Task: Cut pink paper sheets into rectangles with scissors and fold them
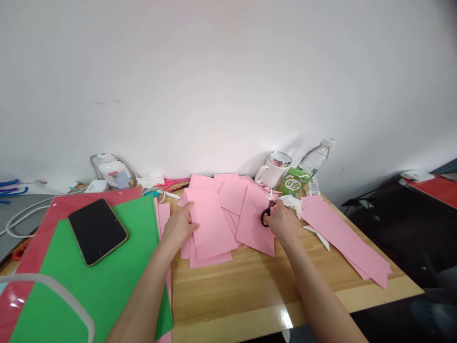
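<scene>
Several pink paper rectangles lie overlapping in a loose pile at the middle of the desk. My left hand is at the pile's left side, its thumb and fingers closed on the edge of the top sheet. On the right of the pile, my right hand grips scissors with a dark handle, blades pointing away from me toward the wall. Beneath the scissors rests another pink sheet, its right edge partly hidden by that hand. Longer pink strips lie stacked farther right.
A phone rests on green sheets at left, over a red folder. Along the wall stand a white bottle, a white mug, a green box and a water bottle. Crumpled tissue lies beside my right hand.
</scene>
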`<state>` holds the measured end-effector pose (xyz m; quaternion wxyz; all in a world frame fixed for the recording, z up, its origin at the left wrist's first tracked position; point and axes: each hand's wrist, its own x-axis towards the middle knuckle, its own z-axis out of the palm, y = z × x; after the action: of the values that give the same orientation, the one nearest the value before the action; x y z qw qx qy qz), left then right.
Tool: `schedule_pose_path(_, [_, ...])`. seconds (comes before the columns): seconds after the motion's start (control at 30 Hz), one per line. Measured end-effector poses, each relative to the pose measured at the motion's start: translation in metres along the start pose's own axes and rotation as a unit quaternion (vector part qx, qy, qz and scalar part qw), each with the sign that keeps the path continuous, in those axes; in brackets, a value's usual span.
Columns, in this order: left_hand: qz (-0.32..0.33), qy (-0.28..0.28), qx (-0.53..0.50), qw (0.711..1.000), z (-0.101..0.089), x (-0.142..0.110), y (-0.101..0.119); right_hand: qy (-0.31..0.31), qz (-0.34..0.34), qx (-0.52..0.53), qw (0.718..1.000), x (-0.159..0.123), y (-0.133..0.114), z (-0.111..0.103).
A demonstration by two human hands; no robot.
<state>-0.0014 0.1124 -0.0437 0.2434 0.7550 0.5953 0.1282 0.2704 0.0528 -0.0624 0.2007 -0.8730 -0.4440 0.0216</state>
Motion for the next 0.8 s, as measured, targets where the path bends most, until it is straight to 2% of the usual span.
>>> schedule_pose_path(0.1, [-0.007,0.015,-0.005,1.0,-0.001,-0.003,0.0,0.003,0.014,-0.011,1.0,0.0,-0.003,0.001])
schedule_pose_path(0.23, [-0.023,0.063,-0.014,0.998,-0.002,-0.005,0.0,0.01,0.031,-0.005,0.999,0.002,0.0,0.002])
schedule_pose_path(0.33, [-0.008,0.077,-0.067,0.995,0.0,-0.004,0.004,0.019,0.042,0.014,0.999,0.006,0.006,0.002])
schedule_pose_path(0.4, [0.021,0.043,-0.128,0.991,0.003,-0.003,0.009,0.024,0.046,0.039,0.998,0.007,0.008,0.002])
schedule_pose_path(0.5, [0.068,-0.044,-0.224,0.971,0.011,-0.005,0.016,0.026,0.04,0.094,0.994,0.007,0.01,0.001])
schedule_pose_path(0.63, [0.079,-0.178,-0.387,0.901,0.022,-0.008,0.019,0.039,0.034,0.164,0.985,0.005,0.007,-0.001])
schedule_pose_path(0.7, [0.083,-0.203,-0.414,0.883,0.026,-0.009,0.019,0.041,0.03,0.195,0.98,0.004,0.004,-0.001])
schedule_pose_path(0.8, [0.11,-0.201,-0.407,0.884,0.028,-0.012,0.023,0.03,0.018,0.242,0.97,0.004,0.003,-0.001])
